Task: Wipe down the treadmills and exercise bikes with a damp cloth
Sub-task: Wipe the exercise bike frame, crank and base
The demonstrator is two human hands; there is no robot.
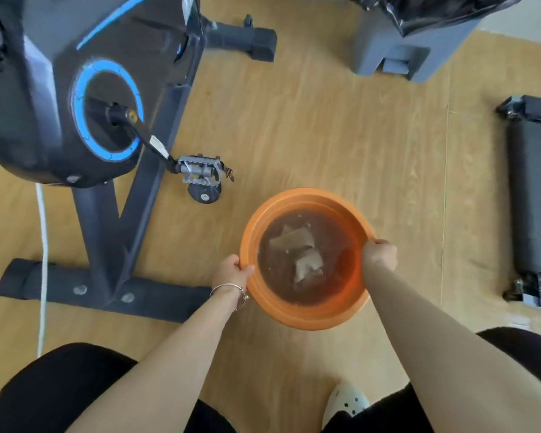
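Observation:
An orange basin (pixel 297 198) of murky brown water is in the middle of the view, over the wooden floor. A grey-brown cloth (pixel 300 250) lies soaked in the water. My left hand (pixel 231 271) grips the basin's left rim, and my right hand (pixel 379 253) grips its right rim. A dark exercise bike (pixel 60 89) with blue trim stands at the left, its metal pedal (pixel 199 173) pointing toward the basin. The end of a black treadmill (pixel 536 198) lies at the right edge.
A grey bin (pixel 397 48) lined with a black bag stands at the top right. A white cord (pixel 43 260) runs down the floor past the bike's base bar (pixel 100 292). My white shoe (pixel 345 401) shows at the bottom.

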